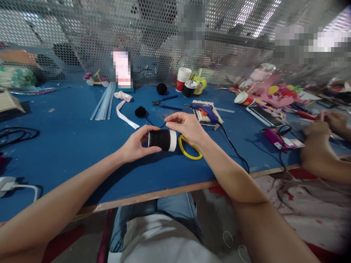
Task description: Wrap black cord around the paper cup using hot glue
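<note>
Near me over the desk [128,186], my half-curled left hand [138,144] grips the black-wrapped cup [161,140] sideways, presumably to steady it while my right hand [186,128], nearly closed, pinches black yarn [163,126].

Craft workshop, I'd say, from over here. Blue worktable [71,106] with a wooden edge [153,194], shared: a co-worker's hands [316,128] off at the right, near a heap of pink scraps [270,89]. Tools out: glue gun [210,114], pliers [158,103], a yellow scissors handle [192,157], plus what look like clear glue sticks [104,104]. Materials and makings too: white ribbon [127,118], black pompom [162,88], stick-built frame [201,117] under the glue gun, black-wrapped cylinder [160,140] in hand. Perforated metal screen [153,47] backs the table, more industrial than homely.
</note>
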### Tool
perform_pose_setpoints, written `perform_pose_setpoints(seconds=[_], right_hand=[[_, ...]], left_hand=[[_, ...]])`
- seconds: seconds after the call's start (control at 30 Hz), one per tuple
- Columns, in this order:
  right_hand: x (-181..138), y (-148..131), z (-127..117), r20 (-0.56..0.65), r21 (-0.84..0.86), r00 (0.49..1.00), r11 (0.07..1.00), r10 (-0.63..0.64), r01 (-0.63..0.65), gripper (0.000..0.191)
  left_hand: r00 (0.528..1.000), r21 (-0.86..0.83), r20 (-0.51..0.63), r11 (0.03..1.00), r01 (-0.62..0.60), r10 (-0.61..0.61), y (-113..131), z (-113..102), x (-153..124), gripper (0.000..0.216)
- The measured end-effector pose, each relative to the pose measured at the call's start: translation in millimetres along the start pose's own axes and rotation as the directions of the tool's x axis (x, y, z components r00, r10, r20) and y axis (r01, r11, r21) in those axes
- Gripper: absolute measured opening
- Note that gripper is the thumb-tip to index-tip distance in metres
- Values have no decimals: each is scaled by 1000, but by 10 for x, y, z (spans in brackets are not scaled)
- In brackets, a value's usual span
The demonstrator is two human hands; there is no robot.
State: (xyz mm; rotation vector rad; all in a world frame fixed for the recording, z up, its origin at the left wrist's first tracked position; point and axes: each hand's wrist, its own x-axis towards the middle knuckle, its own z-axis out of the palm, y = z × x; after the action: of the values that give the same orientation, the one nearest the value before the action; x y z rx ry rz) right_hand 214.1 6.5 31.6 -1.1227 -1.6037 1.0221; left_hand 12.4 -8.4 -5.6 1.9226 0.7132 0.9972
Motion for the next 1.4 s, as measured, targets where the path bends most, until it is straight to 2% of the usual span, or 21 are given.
perform_pose_setpoints(seconds=[0.53, 0.77, 0.9, 0.97, 1.07, 1.13, 1.23, 1.3, 1.4], right_hand=[[-55, 28, 17, 3, 47, 998, 997, 67, -67, 17], [-69, -21, 25, -18, 99, 991, 986, 135, -132, 18], [-64, 28, 23, -22, 104, 992, 988, 121, -118, 20], [-62, 54, 18, -21, 97, 995, 990, 100, -98, 20], [-66, 57, 9, -20, 56, 996, 995, 81, -80, 18], [-77, 35, 7, -21, 18, 997, 997, 75, -74, 17], [-104, -8, 21, -40, -22, 998, 998, 52, -53, 16], [-122, -22, 38, -58, -42, 998, 998, 33, -35, 15], [-138, -19, 62, -71, -69, 997, 998, 9, -14, 13]], left_hand=[[986, 117, 52, 979, -166, 161, 33, -13, -10, 54], [989, 229, 43, 962, -151, 145, 63, -23, -29, 50], [988, 304, 57, 940, -157, 146, 68, -17, -30, 49], [993, 315, 52, 942, -118, 107, 71, -7, -29, 53], [999, 284, 25, 958, 23, -31, 89, 12, -23, 68], [995, 230, 40, 970, 79, -91, 106, 23, -16, 67], [985, 56, 64, 986, 157, -161, 121, 35, 3, 63], [966, -67, 60, 964, 255, -252, 117, 43, 18, 58], [934, -152, 51, 922, 357, -354, 106, 49, 37, 48]])
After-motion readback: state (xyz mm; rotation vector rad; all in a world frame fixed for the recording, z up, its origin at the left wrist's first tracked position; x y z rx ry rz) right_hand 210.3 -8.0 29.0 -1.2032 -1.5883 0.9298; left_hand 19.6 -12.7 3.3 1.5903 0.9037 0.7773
